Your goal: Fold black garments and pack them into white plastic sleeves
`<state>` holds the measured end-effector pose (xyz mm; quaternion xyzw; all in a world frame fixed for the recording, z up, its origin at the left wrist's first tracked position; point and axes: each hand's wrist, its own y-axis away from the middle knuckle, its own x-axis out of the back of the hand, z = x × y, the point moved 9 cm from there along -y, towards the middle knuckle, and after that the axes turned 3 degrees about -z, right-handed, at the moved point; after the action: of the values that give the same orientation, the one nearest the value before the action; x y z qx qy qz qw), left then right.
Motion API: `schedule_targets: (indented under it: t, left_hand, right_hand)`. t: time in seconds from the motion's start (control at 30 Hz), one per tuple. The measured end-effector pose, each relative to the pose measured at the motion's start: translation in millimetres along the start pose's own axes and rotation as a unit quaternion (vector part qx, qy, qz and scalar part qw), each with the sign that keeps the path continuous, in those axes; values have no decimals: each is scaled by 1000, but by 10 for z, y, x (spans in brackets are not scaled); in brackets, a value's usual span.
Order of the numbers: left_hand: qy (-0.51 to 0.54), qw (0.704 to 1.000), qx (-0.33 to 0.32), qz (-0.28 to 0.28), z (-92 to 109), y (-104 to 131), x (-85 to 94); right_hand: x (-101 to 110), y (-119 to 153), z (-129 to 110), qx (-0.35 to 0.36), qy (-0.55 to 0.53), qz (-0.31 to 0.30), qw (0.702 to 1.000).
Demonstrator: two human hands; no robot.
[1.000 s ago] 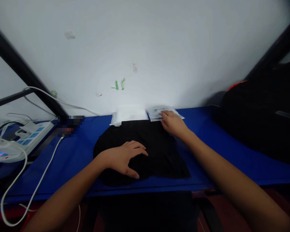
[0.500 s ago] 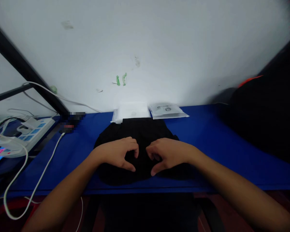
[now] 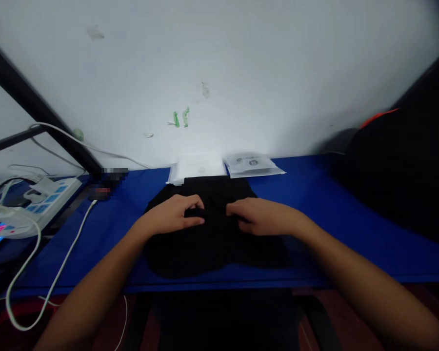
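A dark black cloth item (image 3: 212, 248) lies spread on the blue table, its outline wider toward the near edge. On its left part rests my left hand (image 3: 175, 213), thumb and fingers apart, with dark fabric showing between them. My right hand (image 3: 259, 215) is over the right part of the cloth, fingers bent and pointing left; whether it pinches any fabric is too dark to tell. The two hands do not touch each other.
White packets (image 3: 201, 166) and a printed translucent bag (image 3: 254, 165) lie against the wall behind the cloth. At left are a power strip (image 3: 54, 200), white cables and a black frame. A large black object (image 3: 406, 170) stands at right on the blue table (image 3: 314, 195).
Both hands have moved away from me, farther up the cloth. The right hand's thumb has come closer to its fingers. The view has shifted slightly.
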<state>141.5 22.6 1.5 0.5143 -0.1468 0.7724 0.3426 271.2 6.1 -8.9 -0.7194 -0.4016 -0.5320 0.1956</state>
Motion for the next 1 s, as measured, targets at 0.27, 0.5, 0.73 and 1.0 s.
schedule_targets:
  t: [0.27,0.5,0.73,1.0]
  left_hand:
    - [43,995,34,-89,-334,83,22]
    - [-25,984,154,91,-831,42,344]
    - [-179,948,168,204,-867,-60,300]
    - [-156,963,166,143,-1024,-142,157]
  right_hand:
    - [110,168,569,-69,-132,-47,988]
    - [215,137,1152,-150,-22,42,988]
    - [254,-25,1120,-129,93,181,971]
    - [143,-172,1055,-96,148,208,962]
